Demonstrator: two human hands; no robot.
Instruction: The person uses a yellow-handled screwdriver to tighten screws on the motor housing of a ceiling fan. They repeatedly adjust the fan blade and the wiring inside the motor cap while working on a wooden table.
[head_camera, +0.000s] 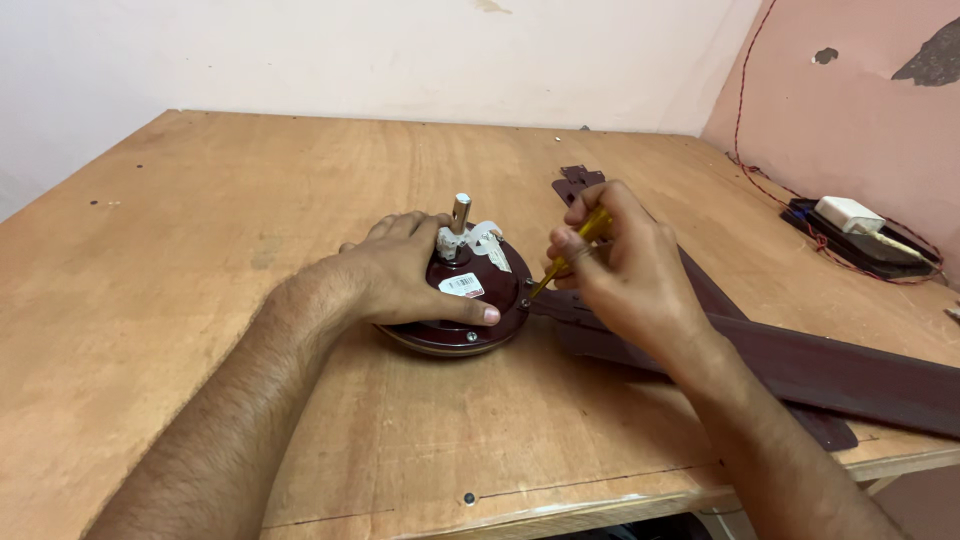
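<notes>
One maroon fan motor (455, 305) sits mid-bench (180, 250); two maroon blades (830, 370) lie at its three o'clock. The left hand (400, 275) rests on it, fingers spread. The right hand (625, 270) fingers pinch one yellow screwdriver (570, 250), tip at the motor's three o'clock rim.

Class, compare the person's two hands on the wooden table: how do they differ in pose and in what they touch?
The left hand lies flat and spread over the dark red fan motor housing, pressing down; the right hand is curled in a fist-like grip around a yellow-handled screwdriver. The left hand holds no tool; the right hand points its tool's tip at the housing's rim, beside a fan blade. Both are bare and work on the same housing.
</notes>
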